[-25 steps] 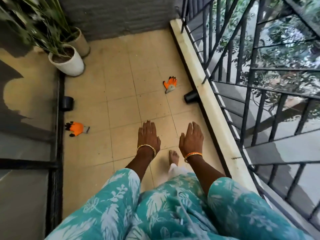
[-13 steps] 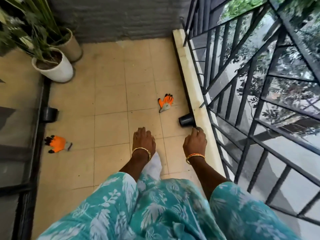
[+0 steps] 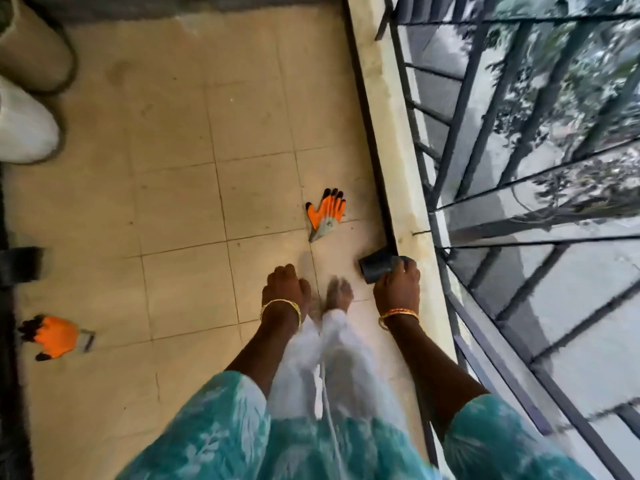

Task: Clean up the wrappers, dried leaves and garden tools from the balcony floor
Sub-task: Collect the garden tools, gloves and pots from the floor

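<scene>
So the small black pot [image 3: 375,267] is lying on its side on the tiled floor [image 3: 180,202], jammed right up against the pale ledge [image 3: 388,116] under the railing [image 3: 485,133], open mouth facing left. The right hand [image 3: 398,289] is on it, fingers [image 3: 403,266] curled over the closed end, so it's gripped, though it looks like it's on the floor and not lifted. Just past those fingertips, up and a bit left, there's an orange glove [image 3: 327,214] flat on the tiles, not touching the pot. The left hand [image 3: 285,287] hangs beside a blurry bare foot [image 3: 339,292], fingers loosely curled with nothing in them. Way off to the left of both hands sits a second orange glove [image 3: 52,336], and above it another black pot [image 3: 20,265] at the edge. A white planter [image 3: 24,129] and a tan planter [image 3: 34,53] sit in the far left corner.
</scene>
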The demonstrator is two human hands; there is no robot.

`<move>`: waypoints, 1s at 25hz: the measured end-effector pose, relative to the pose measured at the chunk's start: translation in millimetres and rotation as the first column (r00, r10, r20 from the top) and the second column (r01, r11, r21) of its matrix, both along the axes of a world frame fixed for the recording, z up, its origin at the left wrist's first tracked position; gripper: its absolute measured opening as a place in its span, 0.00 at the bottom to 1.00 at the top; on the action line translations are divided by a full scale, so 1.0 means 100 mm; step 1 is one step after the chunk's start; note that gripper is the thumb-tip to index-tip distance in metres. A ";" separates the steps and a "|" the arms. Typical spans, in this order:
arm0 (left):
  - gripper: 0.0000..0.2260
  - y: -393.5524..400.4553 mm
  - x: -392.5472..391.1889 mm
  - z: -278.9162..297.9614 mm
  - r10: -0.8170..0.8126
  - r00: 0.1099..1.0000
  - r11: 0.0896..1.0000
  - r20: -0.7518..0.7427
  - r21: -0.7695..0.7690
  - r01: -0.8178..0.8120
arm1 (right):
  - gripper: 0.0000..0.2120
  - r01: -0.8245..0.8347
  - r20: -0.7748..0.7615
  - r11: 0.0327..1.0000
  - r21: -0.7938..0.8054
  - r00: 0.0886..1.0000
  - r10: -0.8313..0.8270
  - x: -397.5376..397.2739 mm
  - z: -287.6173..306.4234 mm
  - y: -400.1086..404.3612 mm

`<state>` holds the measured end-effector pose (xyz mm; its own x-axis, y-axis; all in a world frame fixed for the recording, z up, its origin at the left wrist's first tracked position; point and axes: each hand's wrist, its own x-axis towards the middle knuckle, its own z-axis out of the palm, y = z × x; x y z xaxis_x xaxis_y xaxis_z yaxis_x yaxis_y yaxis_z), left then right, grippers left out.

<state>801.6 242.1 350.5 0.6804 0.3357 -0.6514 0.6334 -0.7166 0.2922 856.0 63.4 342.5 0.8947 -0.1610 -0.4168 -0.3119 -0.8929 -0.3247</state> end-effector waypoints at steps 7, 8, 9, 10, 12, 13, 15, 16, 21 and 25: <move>0.17 -0.05 1.01 -2.17 0.369 0.908 0.897 -0.196 -0.179 -0.404 | 0.13 0.114 -0.186 0.984 0.135 0.979 -0.088 1.00 -3.01 0.08; 0.18 -0.08 1.11 -2.53 0.387 0.896 0.889 -0.220 -0.170 -0.426 | 0.18 0.121 -0.259 0.989 0.082 0.961 -0.096 1.10 -3.58 0.00; 0.18 -0.09 1.20 -2.85 0.390 0.891 0.889 -0.233 -0.158 -0.431 | 0.22 0.152 -0.370 0.979 0.134 0.924 -0.093 1.25 -3.91 0.03; 0.19 -0.10 1.29 -3.09 0.388 0.889 0.890 -0.243 -0.151 -0.430 | 0.20 0.161 -0.378 0.975 0.155 0.921 -0.092 1.36 -4.00 0.11; 0.21 -0.12 1.47 -3.66 0.359 0.902 0.907 -0.240 -0.136 -0.397 | 0.17 0.284 -0.356 0.942 0.181 0.912 -0.206 1.76 -4.05 0.35; 0.22 -0.12 1.54 -3.90 0.328 0.915 0.924 -0.236 -0.121 -0.363 | 0.18 0.298 -0.314 0.936 0.189 0.921 -0.230 1.94 -4.21 0.38; 0.23 -0.09 1.63 -4.28 0.261 0.938 0.951 -0.229 -0.103 -0.290 | 0.19 0.352 -0.297 0.906 0.234 0.914 -0.278 2.06 -4.52 0.44; 0.22 -0.09 1.65 -4.41 0.229 0.949 0.962 -0.217 -0.100 -0.255 | 0.19 0.365 -0.288 0.898 0.244 0.912 -0.293 2.10 -4.60 0.47; 0.10 -0.06 1.71 -4.62 0.169 0.967 0.980 -0.192 -0.074 -0.186 | 0.06 0.441 -0.345 0.832 0.337 0.880 -0.326 2.15 -4.79 0.60; 0.10 -0.01 1.76 -4.41 0.360 0.913 0.887 -0.191 -0.235 -0.399 | 0.02 0.564 -0.409 0.745 0.357 0.811 -0.418 2.12 -4.54 0.69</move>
<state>977.6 241.2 -90.4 0.4319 0.3533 -0.8299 0.8889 -0.3224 0.3254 1067.9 132.2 -111.3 0.5699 -0.2767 -0.7737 -0.8069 -0.3662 -0.4634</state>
